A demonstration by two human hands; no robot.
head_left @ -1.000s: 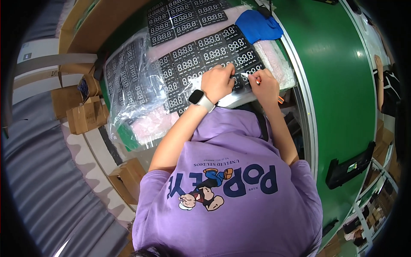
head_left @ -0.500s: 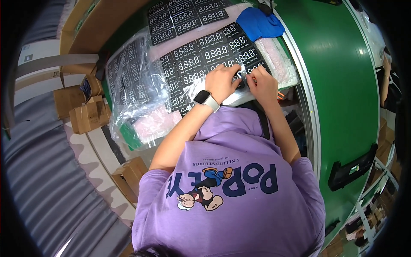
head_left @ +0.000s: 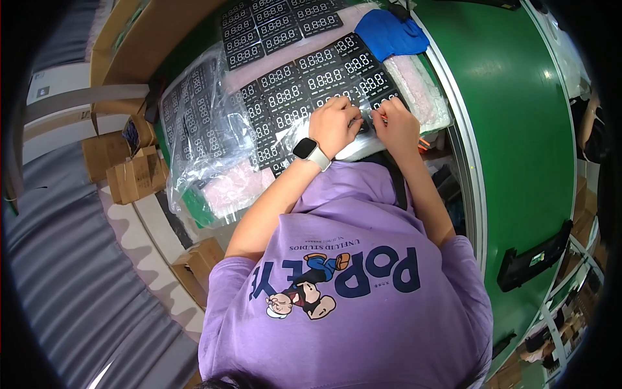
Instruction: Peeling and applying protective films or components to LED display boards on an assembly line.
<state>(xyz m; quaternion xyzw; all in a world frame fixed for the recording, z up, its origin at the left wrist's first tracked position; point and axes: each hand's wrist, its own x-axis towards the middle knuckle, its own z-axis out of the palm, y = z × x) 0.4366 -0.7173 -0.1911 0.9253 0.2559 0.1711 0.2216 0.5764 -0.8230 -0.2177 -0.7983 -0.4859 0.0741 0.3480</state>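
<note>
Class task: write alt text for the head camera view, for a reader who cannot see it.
A person in a purple shirt works with the left hand and right hand close together on black display panels laid in rows beside a green conveyor belt. A clear plastic bag lies to the left.

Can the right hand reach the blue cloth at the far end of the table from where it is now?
Probably yes. The right hand rests on the black display panels, and the blue cloth lies beyond it on the same table. Nothing stands between them, only flat panels and pink foam, so stretching the arm forward should be enough.
</note>
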